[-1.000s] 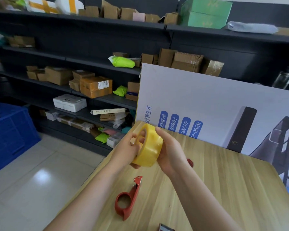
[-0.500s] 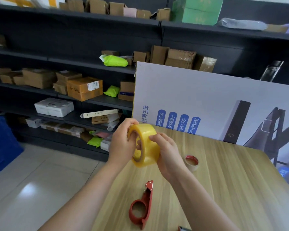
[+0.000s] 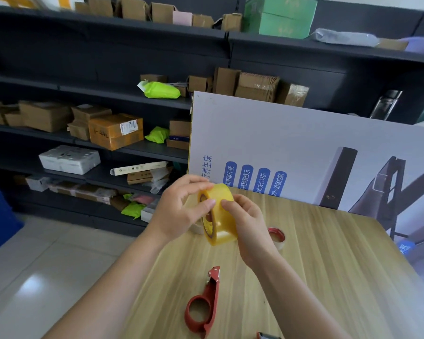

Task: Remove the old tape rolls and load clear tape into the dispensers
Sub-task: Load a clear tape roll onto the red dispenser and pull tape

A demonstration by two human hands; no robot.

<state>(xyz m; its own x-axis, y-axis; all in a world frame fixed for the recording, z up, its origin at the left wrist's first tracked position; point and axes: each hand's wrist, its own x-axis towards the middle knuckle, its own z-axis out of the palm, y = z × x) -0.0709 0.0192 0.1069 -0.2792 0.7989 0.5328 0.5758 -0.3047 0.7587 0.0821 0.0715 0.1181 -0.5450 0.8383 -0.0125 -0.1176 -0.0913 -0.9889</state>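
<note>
at the far left stood dark shelves [image 3: 108, 94] loaded with cardboard boxes and green bags. the left hand [image 3: 179, 211] was closed on the tape roll [image 3: 218, 215], thumb on the near face, fingers over the top edge. the roll, yellowish and see-through, was held on edge in the air above the table [image 3: 328, 265], between both hands. the right hand [image 3: 250, 226] gripped its right side, thumb tip pressed on the outer band just beside the left thumb. below the hands a red dispenser [image 3: 203, 307] lay flat on the table, its ring empty, well apart from the roll. to the right of the right hand, partly hidden by it, a small roll [image 3: 277, 237] with a red core lay flat on the table. a printed board [image 3: 304, 148] stood on edge behind the table.
</note>
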